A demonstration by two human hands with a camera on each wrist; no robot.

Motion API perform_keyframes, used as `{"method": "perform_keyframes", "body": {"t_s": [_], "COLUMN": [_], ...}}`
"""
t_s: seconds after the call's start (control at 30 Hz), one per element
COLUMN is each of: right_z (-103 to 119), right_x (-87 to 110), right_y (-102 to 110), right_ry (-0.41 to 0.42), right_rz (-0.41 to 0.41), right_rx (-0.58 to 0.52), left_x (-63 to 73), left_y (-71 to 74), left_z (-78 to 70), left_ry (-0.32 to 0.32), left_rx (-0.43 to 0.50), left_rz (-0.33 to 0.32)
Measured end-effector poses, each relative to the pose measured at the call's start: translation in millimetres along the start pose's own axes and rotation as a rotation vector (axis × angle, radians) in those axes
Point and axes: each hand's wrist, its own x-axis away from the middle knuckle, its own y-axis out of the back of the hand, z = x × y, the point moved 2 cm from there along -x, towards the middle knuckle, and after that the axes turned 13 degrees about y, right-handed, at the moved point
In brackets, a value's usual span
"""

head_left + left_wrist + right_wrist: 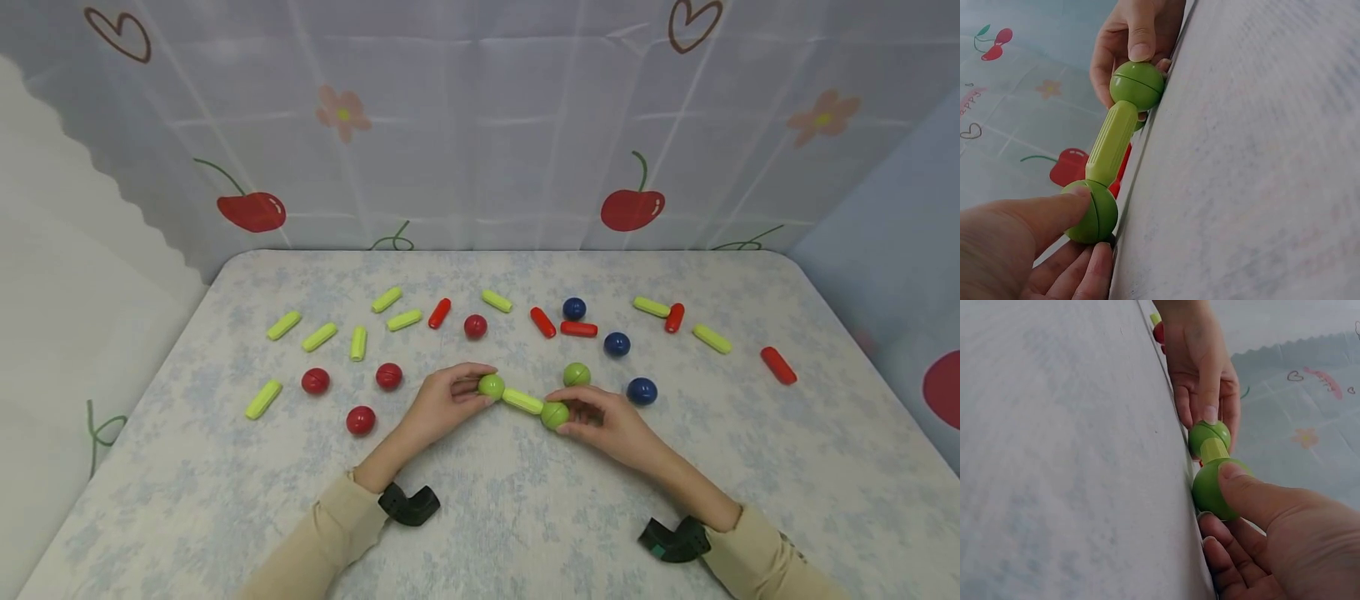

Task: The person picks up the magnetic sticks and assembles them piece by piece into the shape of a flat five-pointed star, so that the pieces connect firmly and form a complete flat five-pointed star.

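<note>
Between the two hands a light green ribbed rod joins two green balls, one at each end. The left hand pinches the left green ball between thumb and fingers. At the other end the right hand pinches the right green ball. In the left wrist view the rod touches both balls. From the right wrist, the near green ball hides part of the rod. A third green ball lies just behind the right hand.
Red balls lie to the left, blue balls to the right. Several light green rods and red rods are scattered over the back and sides of the table. A printed curtain hangs behind it.
</note>
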Motion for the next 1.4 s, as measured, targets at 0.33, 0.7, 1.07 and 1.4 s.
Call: {"method": "perform_keyframes", "body": {"t_s": [0.33,0.7,1.07,1.4], "right_z": [-29.8,-29.7,-12.3,6.7], "right_x": [12.5,13.1,7.2,-0.4], "right_y": [-5.1,-9.5,-5.3,0.0], "right_ry": [0.073,0.049,0.055,0.038], "right_rz": [0.035,0.041,0.037,0.04], "right_rx": [-0.068,-0.068,-0.055,-0.051], "left_x": [0.7,21.7,18.0,11.2], "left_y": [3.9,101.7,139.5,133.1], "left_z": [-4.7,-15.5,7.5,8.2], "left_ry": [-0.062,0.005,0.276,0.284], "left_rx": [-0.059,-0.232,-0.516,-0.72], "left_rz": [-0.014,-0.363,-0.334,-0.396]}}
